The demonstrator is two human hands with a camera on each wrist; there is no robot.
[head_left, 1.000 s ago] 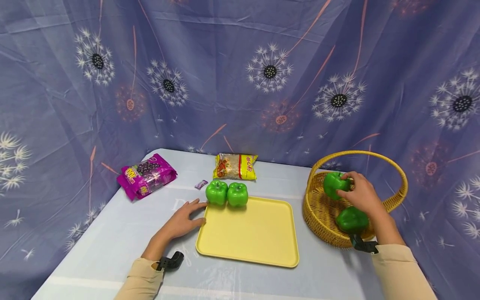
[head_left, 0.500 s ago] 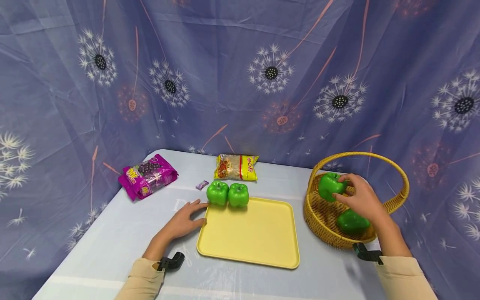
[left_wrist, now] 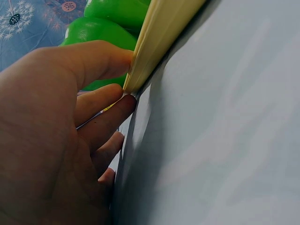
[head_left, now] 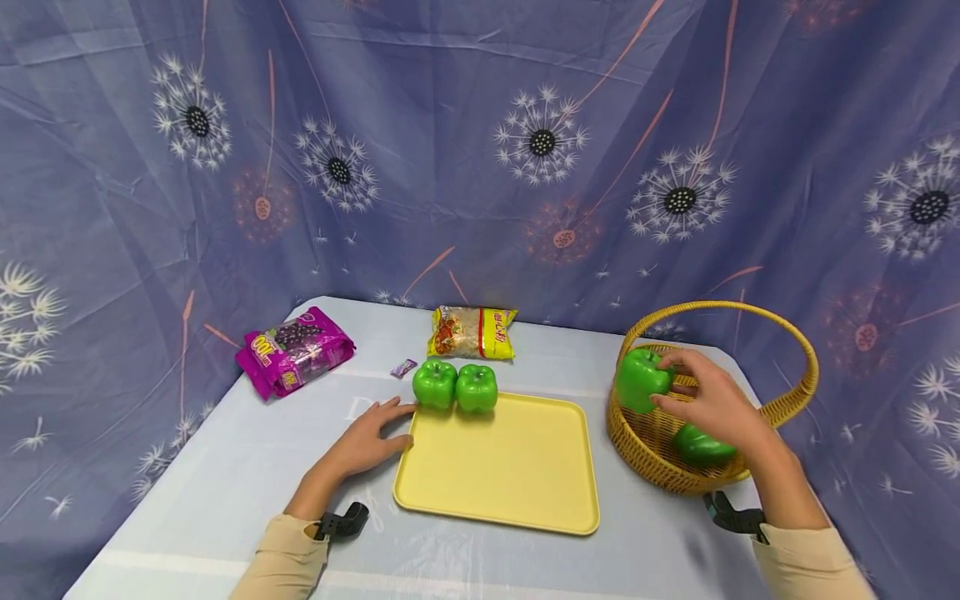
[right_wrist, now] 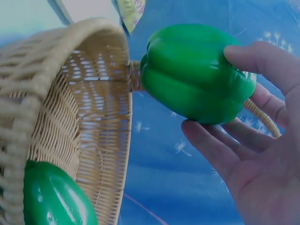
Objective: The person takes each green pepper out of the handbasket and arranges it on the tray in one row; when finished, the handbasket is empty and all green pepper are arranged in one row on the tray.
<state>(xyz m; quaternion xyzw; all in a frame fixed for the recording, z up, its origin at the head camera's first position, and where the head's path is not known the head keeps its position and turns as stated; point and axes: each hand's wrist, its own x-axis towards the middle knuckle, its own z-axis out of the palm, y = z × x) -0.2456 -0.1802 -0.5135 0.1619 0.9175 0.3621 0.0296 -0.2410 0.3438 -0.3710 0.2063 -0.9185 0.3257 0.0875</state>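
Note:
In my right hand [head_left: 708, 396] is a green bell pepper [head_left: 642, 381], pinched between thumb and fingertips over the left side of the wicker basket [head_left: 626, 442]. The right wrist view has this pepper raised past the basket's rim. A second green pepper [right_wrist: 56, 197] lies inside the basket. My left hand [head_left: 367, 437] rests at the left edge of the yellow tray [head_left: 502, 467], thumb and fingertips touching its rim. Two more green peppers, one on the left [head_left: 434, 384] and one on the right [head_left: 476, 388], stand side by side at the tray's back left corner.
A yellow food packet [head_left: 472, 333] lies behind the tray. To the far left is a purple snack bag [head_left: 296, 352], and a small wrapped candy [head_left: 403, 368] lies between them. The basket's tall handle [head_left: 720, 306] arches above it. A patterned curtain [head_left: 450, 167] hangs behind the table.
My right hand has shifted left with its pepper, from over the basket's middle to its left rim. The left hand, the tray and its two peppers have stayed in place.

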